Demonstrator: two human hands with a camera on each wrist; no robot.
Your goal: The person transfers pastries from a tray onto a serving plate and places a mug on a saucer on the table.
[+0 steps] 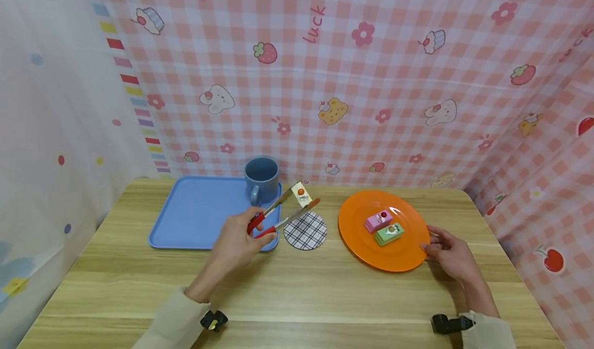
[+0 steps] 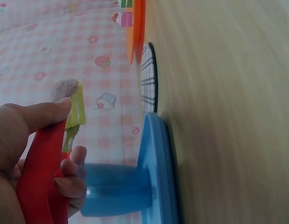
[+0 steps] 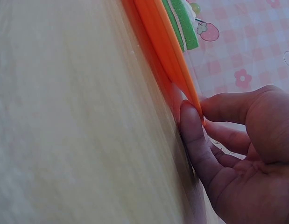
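Observation:
My left hand [image 1: 236, 238] grips red-handled tongs [image 2: 44, 168], whose tips are around a yellow toy cake slice [image 1: 302, 193] with an orange topping. The slice is held up in the air, overlapping the far edge of the checked coaster [image 1: 306, 233] in the head view. On the right, my right hand [image 1: 452, 256] pinches the rim of an orange plate [image 1: 355, 246] between thumb and fingers, as the right wrist view shows. A pink toy cake slice [image 1: 377, 221] and a green one [image 1: 389, 234] lie side by side on that plate.
A blue tray [image 1: 195, 215] lies at the left of the wooden table [image 1: 325, 297]. On its back right corner stands a blue mug [image 1: 262, 181], handle toward me, close to the tongs. A pink checked curtain [image 1: 297, 81] hangs behind the table and along its right.

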